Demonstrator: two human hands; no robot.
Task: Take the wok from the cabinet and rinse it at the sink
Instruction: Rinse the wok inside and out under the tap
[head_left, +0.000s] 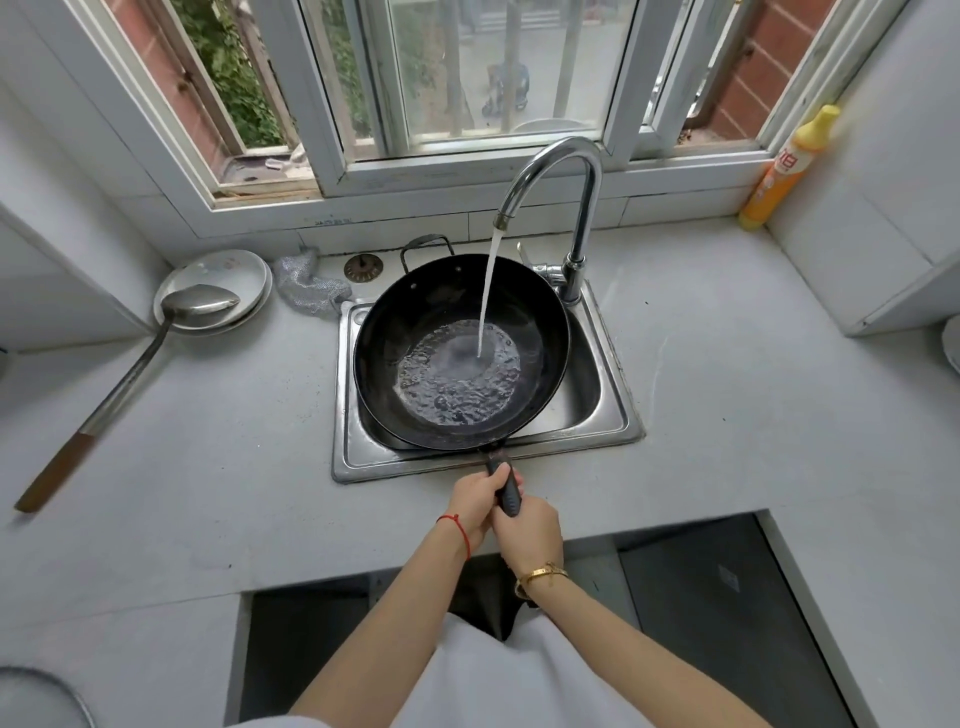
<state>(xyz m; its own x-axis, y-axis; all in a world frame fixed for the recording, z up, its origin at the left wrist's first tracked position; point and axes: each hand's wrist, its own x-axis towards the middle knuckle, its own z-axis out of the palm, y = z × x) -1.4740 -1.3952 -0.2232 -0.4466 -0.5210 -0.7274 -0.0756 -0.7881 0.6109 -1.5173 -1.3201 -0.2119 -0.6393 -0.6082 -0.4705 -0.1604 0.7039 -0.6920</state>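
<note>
Already at the rinse step, as we read it from the head view, the only one we have: the wok sits over the sink, tipped a little on the basin rim, and the faucet runs a stream of water into its bowl, where a shallow pool has gathered. Both hands are on the wok's black handle, which juts toward us over the front edge of the sink and above the grey surface. The left hand has its fingers curled round the handle nearer the pan; the right hand wraps the butt end just behind it, so each grip is closed on the handle and nothing else. The bowl lies well ahead of the grip, so the pooled water's weight hangs forward of the wrists. Next, we judge, comes a swirl and a tilt to pour out; that calls for a firm two-handed hold and keeping the rim inside the basin. A ladle rests across a stack of plates to the left, and a detergent bottle stands far right.
</note>
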